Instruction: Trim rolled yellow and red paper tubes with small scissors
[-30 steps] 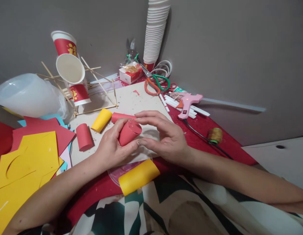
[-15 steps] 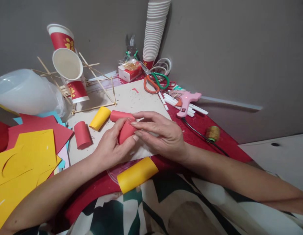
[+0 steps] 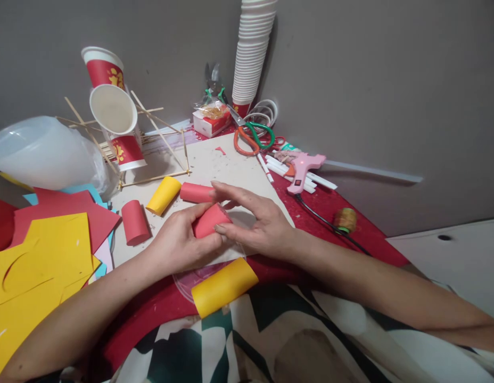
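My left hand (image 3: pixel 189 234) is wrapped round a red paper tube (image 3: pixel 211 221), its thumb along the near side. At the tube's right end is my right hand (image 3: pixel 261 221). Its thumb rests on the near edge, the index finger stretches above, and the other fingertips are partly hidden behind the tube. Just beyond lies another red tube (image 3: pixel 195 192). A small yellow tube (image 3: pixel 164 195) and an upright-looking red tube (image 3: pixel 135 222) are left of my hands. Closer to my body, a longer yellow tube (image 3: pixel 225 287) lies on its side.
Coloured paper sheets (image 3: pixel 43 260) spread at the left. Behind stand joined paper cups (image 3: pixel 113 109) among a thin stick frame (image 3: pixel 155 177). Scissors (image 3: pixel 247 139), stacked cups (image 3: pixel 253 53), a pink glue gun (image 3: pixel 305 170) and a thread spool (image 3: pixel 345 219) are at the back and right.
The held red tube has tipped from more upright to lying slantwise, its end turned to the right. My right hand's fingers have spread from a close pinch, index finger raised.
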`<state>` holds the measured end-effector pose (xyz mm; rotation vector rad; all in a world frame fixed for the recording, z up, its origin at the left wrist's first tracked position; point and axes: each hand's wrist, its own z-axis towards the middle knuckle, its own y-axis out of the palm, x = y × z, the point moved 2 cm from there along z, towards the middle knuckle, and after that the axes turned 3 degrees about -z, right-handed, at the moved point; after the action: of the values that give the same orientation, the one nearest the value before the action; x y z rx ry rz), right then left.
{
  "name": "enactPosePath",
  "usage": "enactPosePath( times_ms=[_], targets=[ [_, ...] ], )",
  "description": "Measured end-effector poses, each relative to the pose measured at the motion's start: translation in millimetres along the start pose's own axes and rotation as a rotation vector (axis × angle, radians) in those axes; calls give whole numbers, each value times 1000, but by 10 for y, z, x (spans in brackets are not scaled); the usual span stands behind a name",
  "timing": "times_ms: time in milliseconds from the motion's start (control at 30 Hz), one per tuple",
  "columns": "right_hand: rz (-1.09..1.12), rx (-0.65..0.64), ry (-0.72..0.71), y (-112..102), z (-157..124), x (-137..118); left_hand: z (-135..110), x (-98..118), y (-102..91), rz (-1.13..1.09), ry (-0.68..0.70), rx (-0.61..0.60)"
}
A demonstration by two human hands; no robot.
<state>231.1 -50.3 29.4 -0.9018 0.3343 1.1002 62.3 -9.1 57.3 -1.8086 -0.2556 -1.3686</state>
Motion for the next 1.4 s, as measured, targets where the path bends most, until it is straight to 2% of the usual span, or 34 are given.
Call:
enactPosePath(
  times_ms=[67,167,300,367,467,567,667,733,833,900,967,1067,1133,1267,1400],
  targets=[
    [6,-15,14,4,-5,-2,-8,12,-25,5,-26,-1],
    [73,41,85,-3,1,2,-27,36,-109,-20,0,52],
    [357,218,309,-33,53,60,-40,14,-282,-200,44,289],
    [481,312,391,-53,87,97,-28,-14,-309,-343,84,384],
    [578,384,421,-67,124,122,3,-61,-187,-530,74,344],
    [660,377,430,-41,132,107,20,-101,-2,-707,12,263],
    [748,375,439,-11,134,73,32,-135,61,-869,6,319],
    [794,400,448,-3,140,58,48,-155,56,-917,36,348],
    [875,435,464,7,150,54,70,-183,92,-897,29,292],
    [941,404,486,32,154,54,66,-199,151,-829,1,245],
    [993,308,521,75,154,52,47,-205,194,-746,6,247],
    [988,147,535,139,155,55,19,-205,188,-640,44,317],
    [923,90,504,160,161,67,14,-204,148,-553,56,371],
    [738,72,467,98,179,77,30,-189,77,-481,61,442],
    [525,109,481,-187,221,-16,41,-198,63,-585,7,496]
  ],
)
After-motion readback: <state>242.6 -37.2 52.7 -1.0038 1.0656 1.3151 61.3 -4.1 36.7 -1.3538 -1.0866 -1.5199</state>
